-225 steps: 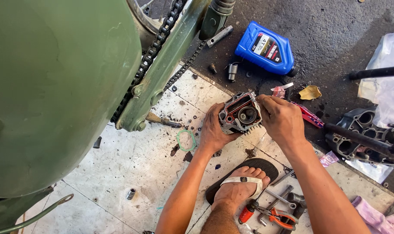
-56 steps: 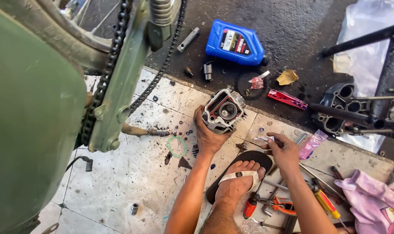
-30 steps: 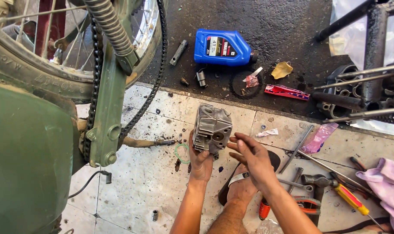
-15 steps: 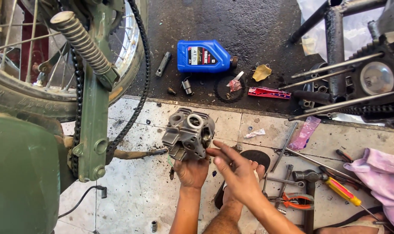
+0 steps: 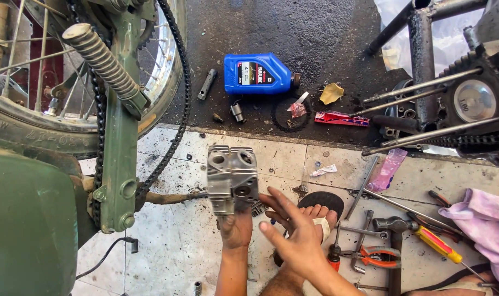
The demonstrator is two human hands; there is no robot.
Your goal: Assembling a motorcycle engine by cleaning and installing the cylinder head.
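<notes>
Turned upright since a moment ago, the engine part [image 5: 232, 180] sits in the left hand [image 5: 237, 227] grip; right hand [image 5: 296, 238] spread beside it.

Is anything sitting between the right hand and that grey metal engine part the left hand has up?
Nothing visible does. The left hand holds the grey cast-metal engine part from below, and the right hand is right beside it with open fingers reaching its lower right edge. Only the sandalled foot lies underneath, on the floor.

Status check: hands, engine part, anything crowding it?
Left hand grips grey engine part from below. Right hand open beside it, fingers near its edge. Sandalled foot just behind.
</notes>
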